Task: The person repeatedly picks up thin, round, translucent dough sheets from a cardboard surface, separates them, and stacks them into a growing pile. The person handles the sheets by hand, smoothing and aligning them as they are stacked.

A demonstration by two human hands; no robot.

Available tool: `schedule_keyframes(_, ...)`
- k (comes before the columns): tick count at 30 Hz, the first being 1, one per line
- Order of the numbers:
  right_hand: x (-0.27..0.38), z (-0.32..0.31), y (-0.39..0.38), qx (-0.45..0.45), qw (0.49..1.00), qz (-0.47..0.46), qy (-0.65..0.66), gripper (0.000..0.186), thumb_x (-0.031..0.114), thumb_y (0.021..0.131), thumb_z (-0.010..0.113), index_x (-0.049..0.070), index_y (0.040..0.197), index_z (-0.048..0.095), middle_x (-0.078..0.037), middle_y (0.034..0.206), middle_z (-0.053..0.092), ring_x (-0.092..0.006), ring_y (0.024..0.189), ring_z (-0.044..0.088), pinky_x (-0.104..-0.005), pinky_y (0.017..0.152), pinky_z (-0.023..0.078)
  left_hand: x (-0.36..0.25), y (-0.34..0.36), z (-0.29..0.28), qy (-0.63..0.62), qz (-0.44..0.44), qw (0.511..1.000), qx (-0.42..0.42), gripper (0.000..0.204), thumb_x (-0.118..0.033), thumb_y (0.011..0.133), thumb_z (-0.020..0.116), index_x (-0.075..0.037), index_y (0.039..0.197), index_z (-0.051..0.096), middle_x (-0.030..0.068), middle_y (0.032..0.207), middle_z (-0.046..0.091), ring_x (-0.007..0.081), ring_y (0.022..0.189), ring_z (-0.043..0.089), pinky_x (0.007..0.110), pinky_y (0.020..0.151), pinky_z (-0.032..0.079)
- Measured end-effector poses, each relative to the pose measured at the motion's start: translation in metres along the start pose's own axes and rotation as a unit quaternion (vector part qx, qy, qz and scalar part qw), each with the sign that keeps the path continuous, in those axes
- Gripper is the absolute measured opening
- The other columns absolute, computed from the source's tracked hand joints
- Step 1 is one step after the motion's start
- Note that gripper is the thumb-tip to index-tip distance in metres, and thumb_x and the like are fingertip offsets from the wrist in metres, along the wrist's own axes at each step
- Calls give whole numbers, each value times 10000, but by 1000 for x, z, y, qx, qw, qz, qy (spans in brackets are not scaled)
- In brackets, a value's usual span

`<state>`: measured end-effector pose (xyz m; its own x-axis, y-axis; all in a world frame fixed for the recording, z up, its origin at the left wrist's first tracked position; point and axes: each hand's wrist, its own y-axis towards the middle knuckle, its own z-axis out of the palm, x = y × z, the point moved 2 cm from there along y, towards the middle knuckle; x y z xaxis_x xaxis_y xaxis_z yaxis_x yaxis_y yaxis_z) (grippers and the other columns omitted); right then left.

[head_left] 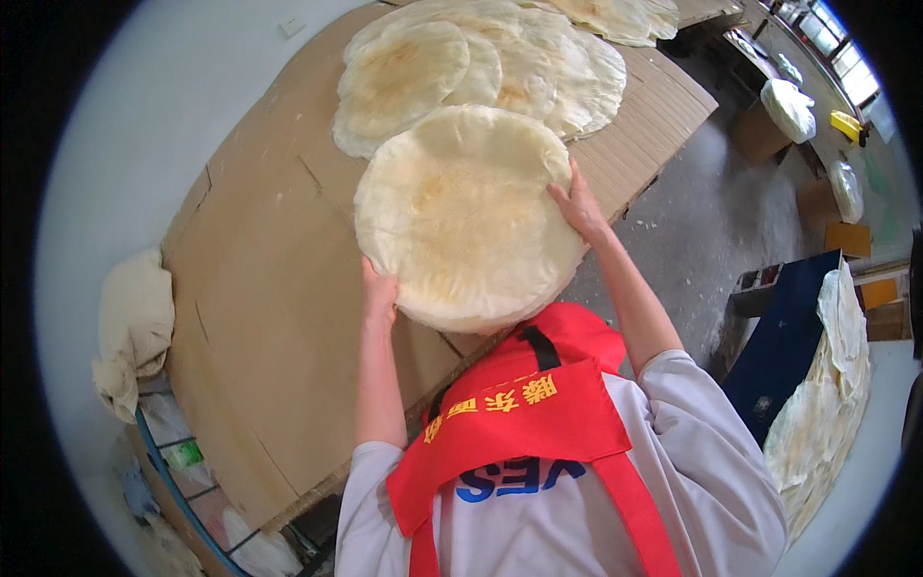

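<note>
A thick stack of large, round, pale flatbreads (471,216) with light brown patches is between my two hands, close in front of my red apron. My left hand (381,290) grips the stack's near left edge, its fingers partly hidden under the rim. On the right edge, my right hand (578,204) is closed round the rim, with the thumb over the top. Whether the stack's underside rests on the cardboard is hidden. Just beyond it, more flatbreads (409,82) lie overlapping in a wide pile.
Brown cardboard (279,317) covers the table, and a white wall runs along its left. A cream cloth (137,313) hangs at the left edge. More flat sheets (817,404) lie on a dark blue surface at right. Bag-lined boxes (764,133) stand at the far right.
</note>
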<state>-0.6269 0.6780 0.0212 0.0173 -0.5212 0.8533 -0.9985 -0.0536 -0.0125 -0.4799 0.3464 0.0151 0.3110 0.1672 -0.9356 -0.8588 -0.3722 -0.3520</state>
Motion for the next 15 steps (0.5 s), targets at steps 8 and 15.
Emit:
schedule_keyframes(8,4,-54,-23,-95,991,41,87,851,403,788,582,1,1355,90,-207,1381,206,-277,1285,212,-358,1039,193,31,-45,3,-129,11,991,26,575,7,691,530,-11,1221,309,111,1161,457,224,1052,453,355,886,372)
schedule_keyframes(15,-44,-21,-39,-52,920,161,353,669,474,869,411,44,1335,197,-125,1335,307,-231,1200,339,-354,979,285,28,-32,-8,-222,-93,969,-63,445,-174,802,558,7,1167,380,119,1113,492,238,980,502,379,866,402)
